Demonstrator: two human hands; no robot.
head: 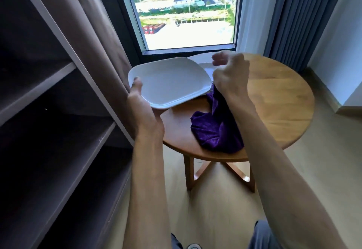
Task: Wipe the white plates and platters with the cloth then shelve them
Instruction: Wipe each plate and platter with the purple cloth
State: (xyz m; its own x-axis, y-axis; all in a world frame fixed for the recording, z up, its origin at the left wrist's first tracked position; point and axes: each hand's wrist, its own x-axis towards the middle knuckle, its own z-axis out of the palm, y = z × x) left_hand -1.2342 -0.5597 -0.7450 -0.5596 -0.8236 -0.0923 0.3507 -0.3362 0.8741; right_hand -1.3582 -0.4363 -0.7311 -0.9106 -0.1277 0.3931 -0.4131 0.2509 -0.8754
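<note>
a dark shelving unit (58,111) with several open shelves fills the left side, a brown curtain (94,39) hanging at its right edge. far in the middle a window (186,11) looks out on buildings and a lot with red vehicles; grey-blue curtains (299,17) hang to the right of it. a round wooden surface (278,100) on crossed legs stands on pale flooring (215,199) below the window.

a white square platter (172,80) with rounded corners is held above the left part of the surface, tilted slightly, its near left corner toward the shelving unit. the left hand (143,107) has its grip on that near left edge, thumb lying on the rim and fingers hidden beneath. more white plates (203,62) lie stacked on the far part of the surface, partly hidden behind the platter and the right hand.

a purple cloth (217,129) is bunched on the near part of the surface and rises in a twisted strand to the right hand (229,76), whose grip is clenched on the upper end of the cloth, just beside the platter's right edge. whether cloth and platter touch cannot be told.

no brand, label or writing can be read anywhere.
</note>
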